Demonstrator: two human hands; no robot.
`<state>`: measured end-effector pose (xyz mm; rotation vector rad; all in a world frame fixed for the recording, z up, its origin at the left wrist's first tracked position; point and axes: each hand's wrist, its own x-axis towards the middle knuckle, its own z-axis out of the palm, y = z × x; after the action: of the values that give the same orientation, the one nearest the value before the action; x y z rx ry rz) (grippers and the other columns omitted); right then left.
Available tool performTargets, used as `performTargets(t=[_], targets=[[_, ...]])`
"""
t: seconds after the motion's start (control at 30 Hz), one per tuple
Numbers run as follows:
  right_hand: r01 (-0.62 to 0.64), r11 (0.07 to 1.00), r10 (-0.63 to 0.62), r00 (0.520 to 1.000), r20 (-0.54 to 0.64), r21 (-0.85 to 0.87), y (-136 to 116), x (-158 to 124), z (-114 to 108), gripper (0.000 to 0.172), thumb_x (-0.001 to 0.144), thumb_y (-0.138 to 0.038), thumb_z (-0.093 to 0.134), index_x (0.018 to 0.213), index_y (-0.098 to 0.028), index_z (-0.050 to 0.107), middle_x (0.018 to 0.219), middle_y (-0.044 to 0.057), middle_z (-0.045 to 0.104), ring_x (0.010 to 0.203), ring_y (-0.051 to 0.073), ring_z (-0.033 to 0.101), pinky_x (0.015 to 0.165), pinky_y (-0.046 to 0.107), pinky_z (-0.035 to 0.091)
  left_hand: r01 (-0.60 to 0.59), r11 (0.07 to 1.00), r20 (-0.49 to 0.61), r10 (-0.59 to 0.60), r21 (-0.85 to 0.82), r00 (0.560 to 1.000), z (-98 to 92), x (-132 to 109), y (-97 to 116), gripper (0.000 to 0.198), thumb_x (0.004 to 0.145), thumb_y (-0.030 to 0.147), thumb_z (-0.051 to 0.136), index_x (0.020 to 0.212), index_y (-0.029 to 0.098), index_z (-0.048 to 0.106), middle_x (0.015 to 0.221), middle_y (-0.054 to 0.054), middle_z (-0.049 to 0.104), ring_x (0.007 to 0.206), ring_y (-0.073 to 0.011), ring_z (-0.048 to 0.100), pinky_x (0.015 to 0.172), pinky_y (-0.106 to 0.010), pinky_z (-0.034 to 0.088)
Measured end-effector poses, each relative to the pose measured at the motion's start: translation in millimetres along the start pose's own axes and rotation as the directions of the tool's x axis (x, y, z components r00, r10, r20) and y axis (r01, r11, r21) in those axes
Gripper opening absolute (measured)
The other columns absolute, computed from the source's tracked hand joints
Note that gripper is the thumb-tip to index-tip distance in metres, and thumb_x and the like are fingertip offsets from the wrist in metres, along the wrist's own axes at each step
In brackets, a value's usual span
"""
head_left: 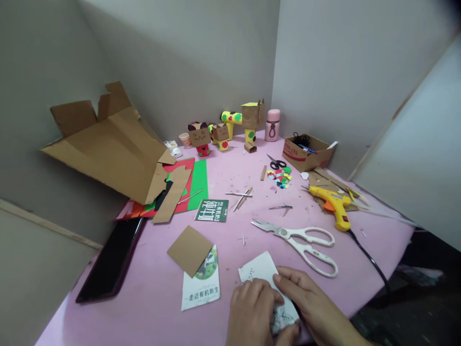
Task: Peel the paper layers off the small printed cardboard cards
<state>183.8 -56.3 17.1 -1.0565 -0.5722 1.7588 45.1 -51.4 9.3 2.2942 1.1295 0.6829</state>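
Note:
At the table's near edge I hold a white card with fine dark printing, tilted with one corner away from me. My left hand lies over its left side, fingers bent onto it and thumb at the near corner. My right hand grips the right edge, thumb on top and fingers partly hidden beneath. Left of my hands lie a printed white card piece and a brown cardboard square overlapping it. White-handled scissors lie beyond my right hand, blades pointing left and slightly apart.
A yellow glue gun with its cord lies at right, near paper cutouts and black scissors. Behind stand cardboard animal figures, a pink flask and a small box. Large cardboard and a black tablet are left.

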Motion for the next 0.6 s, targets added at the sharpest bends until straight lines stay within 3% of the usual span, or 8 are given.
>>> performTargets(t=[0.1, 0.3, 0.47, 0.53, 0.6], targets=[[0.016, 0.998, -0.017, 1.0, -0.007, -0.056, 1.1, 0.4, -1.7, 0.026, 0.073, -0.042, 0.069, 0.073, -0.016, 0.064, 0.068, -0.003, 0.055, 0.068, 0.012, 0.046, 0.068, 0.024, 0.04, 0.059, 0.987, 0.061, -0.05, -0.15, 0.997, 0.6, 1.9, -5.0, 0.022, 0.064, 0.011, 0.072, 0.08, 0.019, 0.058, 0.082, -0.002, 0.061, 0.08, -0.0196, 0.056, 0.07, -0.029, 0.04], [0.056, 0.987, -0.052, 0.998, 0.03, -0.149, 3.7, 2.4, -4.5, 0.027, 0.078, -0.045, 0.063, 0.08, -0.018, 0.065, 0.071, -0.002, 0.052, 0.072, 0.015, 0.045, 0.074, 0.029, 0.039, 0.037, 0.941, 0.076, -0.012, -0.336, 0.997, -2.6, 2.4, -10.6, 0.005, 0.076, 0.018, 0.064, 0.081, 0.02, 0.062, 0.078, -0.001, 0.063, 0.077, -0.017, 0.056, 0.071, -0.027, 0.04], [0.026, 0.973, -0.051, 0.993, -0.104, -0.23, 4.1, -1.9, -5.9, 0.042, 0.074, -0.06, 0.06, 0.066, -0.02, 0.06, 0.065, -0.003, 0.047, 0.074, 0.017, 0.047, 0.073, 0.027, 0.04, 0.087, 0.932, 0.075, -0.064, -0.351, 0.995, -0.1, 0.1, -11.3, 0.01, 0.082, 0.02, 0.053, 0.073, 0.02, 0.057, 0.072, 0.0, 0.06, 0.071, -0.0155, 0.055, 0.067, -0.026, 0.038], [0.054, 0.978, -0.057, 0.998, -0.01, -0.199, 1.0, -4.9, -6.3, 0.036, 0.074, -0.056, 0.063, 0.077, -0.021, 0.065, 0.068, -0.003, 0.052, 0.076, 0.016, 0.049, 0.077, 0.027, 0.041, 0.126, 0.933, 0.076, -0.106, -0.338, 0.991, 0.8, -0.8, -10.6, 0.012, 0.083, 0.024, 0.052, 0.072, 0.02, 0.055, 0.071, -0.001, 0.058, 0.069, -0.0155, 0.054, 0.065, -0.025, 0.037], [0.086, 0.987, -0.057, 0.976, 0.208, -0.134, -2.3, -6.8, -7.8, 0.033, 0.073, -0.046, 0.07, 0.095, -0.022, 0.066, 0.077, -0.001, 0.058, 0.076, 0.015, 0.052, 0.081, 0.029, 0.041, 0.163, 0.933, 0.079, -0.145, -0.319, 0.986, 1.6, -1.9, -9.4, 0.016, 0.085, 0.027, 0.049, 0.071, 0.02, 0.053, 0.07, 0.0, 0.056, 0.067, -0.0153, 0.052, 0.063, -0.025, 0.036]])
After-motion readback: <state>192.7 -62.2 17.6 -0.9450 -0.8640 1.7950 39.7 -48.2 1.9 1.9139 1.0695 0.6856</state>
